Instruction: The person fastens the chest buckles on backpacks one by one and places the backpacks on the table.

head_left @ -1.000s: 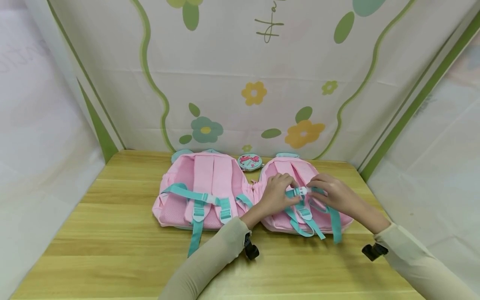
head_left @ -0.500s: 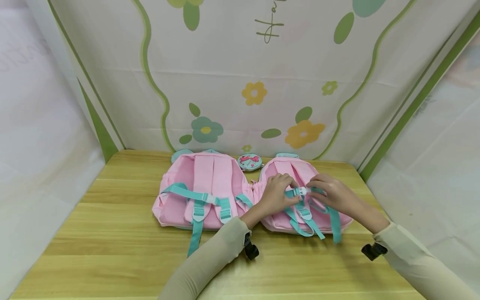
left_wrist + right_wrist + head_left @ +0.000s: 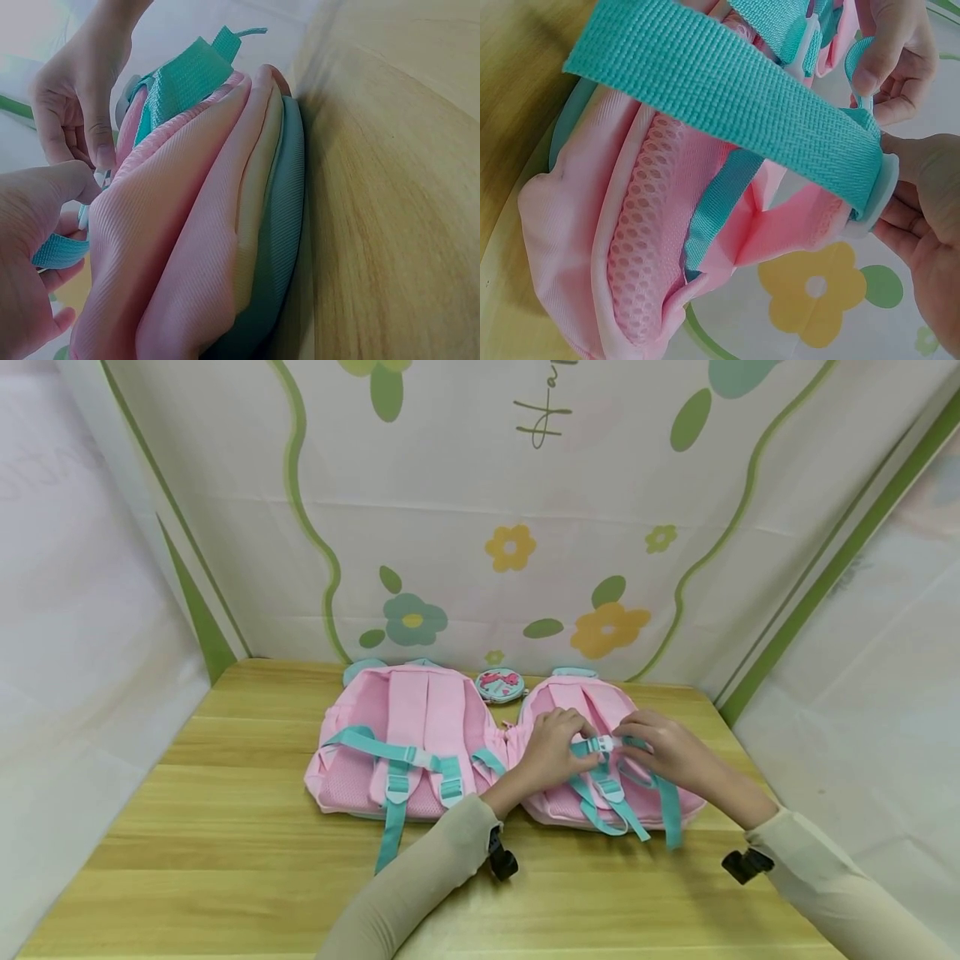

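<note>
Two pink backpacks lie back side up on the table. Over the right backpack (image 3: 558, 802), my left hand (image 3: 553, 747) pinches the left side of a small white strap buckle (image 3: 603, 743) on a teal strap. From the other side, the fingertips of my right hand (image 3: 667, 752) pinch the buckle's right end, where a teal strap (image 3: 727, 97) is threaded through a white plastic piece (image 3: 881, 199). Fingers partly cover the buckle, so I cannot tell whether its halves are fully joined. The left backpack (image 3: 348, 789) has its teal strap (image 3: 375, 747) fastened across the front.
A round teal pouch (image 3: 500, 685) with a pink pattern lies between the backpacks at the back. Loose teal strap ends (image 3: 671, 814) hang over the right backpack's lower edge. A flowered cloth wall (image 3: 450, 468) rises behind the wooden table (image 3: 225, 860).
Both hands stay at the buckle with almost no movement. The hanging strap end below the right hand shifts very slightly.
</note>
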Demonstrator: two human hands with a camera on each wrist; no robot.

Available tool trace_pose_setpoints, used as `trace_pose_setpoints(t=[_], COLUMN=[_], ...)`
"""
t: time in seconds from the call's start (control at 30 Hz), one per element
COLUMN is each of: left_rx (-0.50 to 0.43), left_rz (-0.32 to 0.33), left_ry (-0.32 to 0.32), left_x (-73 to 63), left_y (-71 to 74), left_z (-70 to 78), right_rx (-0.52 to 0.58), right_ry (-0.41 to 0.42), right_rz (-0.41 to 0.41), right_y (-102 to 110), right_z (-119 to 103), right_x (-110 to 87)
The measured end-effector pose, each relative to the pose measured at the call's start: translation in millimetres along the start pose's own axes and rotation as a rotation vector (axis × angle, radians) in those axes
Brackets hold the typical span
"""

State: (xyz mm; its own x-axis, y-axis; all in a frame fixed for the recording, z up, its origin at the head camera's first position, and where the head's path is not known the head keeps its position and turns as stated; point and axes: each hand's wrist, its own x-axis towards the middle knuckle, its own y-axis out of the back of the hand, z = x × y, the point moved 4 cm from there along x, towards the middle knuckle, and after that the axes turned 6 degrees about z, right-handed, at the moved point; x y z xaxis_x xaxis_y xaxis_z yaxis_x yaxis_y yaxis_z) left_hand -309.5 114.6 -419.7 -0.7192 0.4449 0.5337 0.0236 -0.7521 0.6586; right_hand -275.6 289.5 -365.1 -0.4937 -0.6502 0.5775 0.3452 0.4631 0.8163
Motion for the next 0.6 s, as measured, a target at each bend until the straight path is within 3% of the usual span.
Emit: trace_pose_setpoints(t=[0.6], left_rx=[0.013], left_rz=[0.015], left_ry=[0.003], left_x=[0.6], left_y=[1.6], left_z=[0.9], right_rx=[-0.001], right_ry=[-0.007], right_rz=[0.012], right_y=[-2.1], right_z=[0.3], right_x=[-0.3])
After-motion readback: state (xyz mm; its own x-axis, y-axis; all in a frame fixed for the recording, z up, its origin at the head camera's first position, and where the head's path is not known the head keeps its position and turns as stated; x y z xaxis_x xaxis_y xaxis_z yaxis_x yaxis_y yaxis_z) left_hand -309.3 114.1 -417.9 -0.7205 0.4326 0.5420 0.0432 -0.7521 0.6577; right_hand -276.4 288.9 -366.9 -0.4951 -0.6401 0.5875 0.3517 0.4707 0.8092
